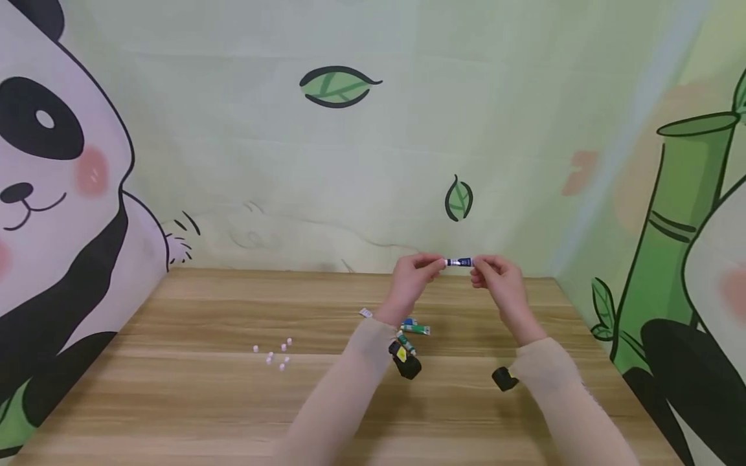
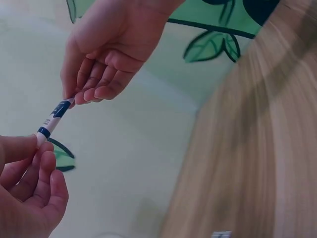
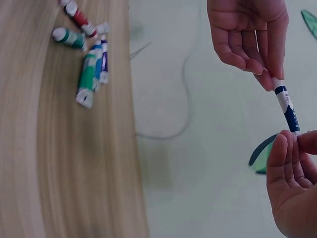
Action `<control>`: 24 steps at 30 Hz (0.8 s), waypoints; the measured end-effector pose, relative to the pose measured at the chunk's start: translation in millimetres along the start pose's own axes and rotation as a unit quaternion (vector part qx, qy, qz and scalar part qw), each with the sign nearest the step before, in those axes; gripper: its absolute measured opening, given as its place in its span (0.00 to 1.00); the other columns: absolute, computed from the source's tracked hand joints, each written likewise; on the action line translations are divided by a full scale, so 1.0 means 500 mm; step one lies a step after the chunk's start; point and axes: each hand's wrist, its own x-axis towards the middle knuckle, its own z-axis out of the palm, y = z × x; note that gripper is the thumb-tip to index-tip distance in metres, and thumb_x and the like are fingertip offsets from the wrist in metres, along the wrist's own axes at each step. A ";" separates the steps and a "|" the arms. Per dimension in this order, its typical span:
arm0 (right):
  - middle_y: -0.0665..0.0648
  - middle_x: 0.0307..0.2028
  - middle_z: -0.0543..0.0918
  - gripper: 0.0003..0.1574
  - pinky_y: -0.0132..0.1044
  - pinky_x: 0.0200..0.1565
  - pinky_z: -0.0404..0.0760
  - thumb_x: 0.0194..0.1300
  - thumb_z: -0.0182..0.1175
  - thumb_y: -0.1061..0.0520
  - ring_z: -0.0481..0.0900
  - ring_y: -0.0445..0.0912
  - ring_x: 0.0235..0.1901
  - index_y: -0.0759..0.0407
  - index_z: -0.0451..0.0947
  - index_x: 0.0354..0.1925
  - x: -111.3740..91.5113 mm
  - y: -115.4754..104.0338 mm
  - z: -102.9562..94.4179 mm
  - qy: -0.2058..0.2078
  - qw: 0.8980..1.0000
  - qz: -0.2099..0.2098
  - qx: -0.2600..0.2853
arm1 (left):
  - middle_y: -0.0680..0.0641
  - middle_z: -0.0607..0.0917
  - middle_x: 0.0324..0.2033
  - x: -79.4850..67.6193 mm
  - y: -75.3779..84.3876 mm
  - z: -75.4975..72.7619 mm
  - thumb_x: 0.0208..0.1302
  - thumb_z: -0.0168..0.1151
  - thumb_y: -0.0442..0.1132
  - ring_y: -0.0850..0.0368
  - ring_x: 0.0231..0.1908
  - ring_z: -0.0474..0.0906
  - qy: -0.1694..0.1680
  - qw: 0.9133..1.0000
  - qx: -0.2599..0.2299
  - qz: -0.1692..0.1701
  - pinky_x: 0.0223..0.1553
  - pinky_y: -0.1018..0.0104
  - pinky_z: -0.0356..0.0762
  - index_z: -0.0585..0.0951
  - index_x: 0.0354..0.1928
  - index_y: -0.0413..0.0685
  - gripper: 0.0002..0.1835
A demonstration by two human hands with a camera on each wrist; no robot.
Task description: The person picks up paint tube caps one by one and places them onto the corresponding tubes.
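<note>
A small paint tube (image 1: 458,262), white with dark blue bands, is held up level between both hands above the far edge of the table. My left hand (image 1: 412,279) pinches its white cap end between thumb and finger. At the other end, the fingertips of my right hand (image 1: 506,285) pinch the flat tail. The right wrist view shows the tube (image 3: 287,106) tilted, its printed side visible between the two hands. Below, near the left wrist, lie more paint tubes: a green tube (image 3: 87,74), a teal tube (image 3: 69,38) and a red tube (image 3: 80,19).
Several small white pieces (image 1: 270,357) are scattered on the left of the wooden table (image 1: 192,401). A small white item (image 1: 365,312) lies left of the tubes. Behind the table rises a printed panda backdrop (image 1: 291,175). Black wrist cameras (image 1: 504,378) hang under both sleeves.
</note>
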 end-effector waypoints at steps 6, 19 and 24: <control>0.52 0.32 0.82 0.23 0.27 0.38 0.83 0.76 0.56 0.58 0.81 0.36 0.29 0.78 0.71 0.56 0.019 0.058 -0.021 -0.001 0.999 0.039 0.020 | 0.48 0.86 0.34 0.013 -0.062 0.042 0.66 0.68 0.36 0.57 0.34 0.81 0.014 0.999 0.012 -0.049 0.42 0.65 0.81 0.87 0.44 0.38 0.09; 0.50 0.28 0.83 0.24 0.30 0.38 0.84 0.75 0.55 0.61 0.82 0.36 0.27 0.82 0.71 0.57 0.033 0.160 -0.058 -0.002 0.994 0.106 0.020 | 0.49 0.83 0.26 0.003 -0.163 0.116 0.63 0.66 0.28 0.61 0.25 0.75 0.052 0.994 0.057 -0.082 0.27 0.75 0.71 0.85 0.39 0.31 0.06; 0.54 0.29 0.85 0.23 0.31 0.36 0.84 0.75 0.56 0.61 0.82 0.37 0.26 0.83 0.73 0.55 0.027 0.183 -0.063 -0.022 0.994 0.109 -0.021 | 0.51 0.80 0.25 -0.004 -0.180 0.121 0.62 0.67 0.27 0.61 0.26 0.72 0.057 0.989 0.092 -0.101 0.27 0.74 0.69 0.84 0.38 0.33 0.04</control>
